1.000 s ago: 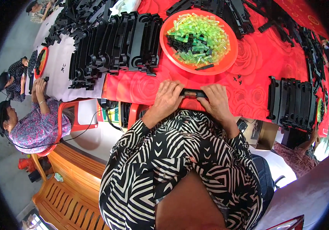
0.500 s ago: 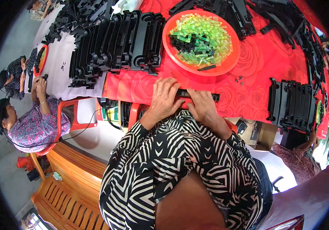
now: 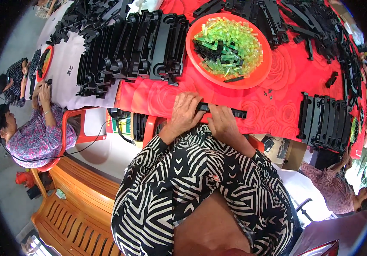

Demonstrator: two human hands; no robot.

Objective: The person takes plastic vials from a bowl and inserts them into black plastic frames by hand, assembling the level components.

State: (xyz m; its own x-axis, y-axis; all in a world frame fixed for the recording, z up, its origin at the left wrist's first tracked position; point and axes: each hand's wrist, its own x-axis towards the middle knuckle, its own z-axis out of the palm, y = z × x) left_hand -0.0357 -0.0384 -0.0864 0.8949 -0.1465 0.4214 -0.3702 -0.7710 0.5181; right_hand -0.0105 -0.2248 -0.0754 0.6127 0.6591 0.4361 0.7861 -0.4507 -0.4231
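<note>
A long black plastic strip [image 3: 238, 113] lies at the near edge of the red cloth, in front of my body. My left hand [image 3: 185, 112] is curled over its left part, fingers bent and thumb against the near side. Close beside it, my right hand [image 3: 223, 122] grips the middle of the strip with fingers pressed together. The strip's right end sticks out past my right hand; its left end is hidden under my left fingers. Beyond my hands stands a round red tray [image 3: 192, 55] with yellow-green clear plastic pieces [image 3: 251, 49] and small black parts [image 3: 211, 52].
Rows of black plastic frames [image 3: 145, 47] stand at the left, and a smaller stack [image 3: 324, 121] at the right. More black parts [image 3: 273, 21] are heaped at the far side. A person [image 3: 38, 132] sits at the left near a wooden bench [image 3: 76, 213].
The view has shifted slightly, so the tray sits a little lower and farther right. My right fingers have bent in more around the strip, while my left hand stays on it.
</note>
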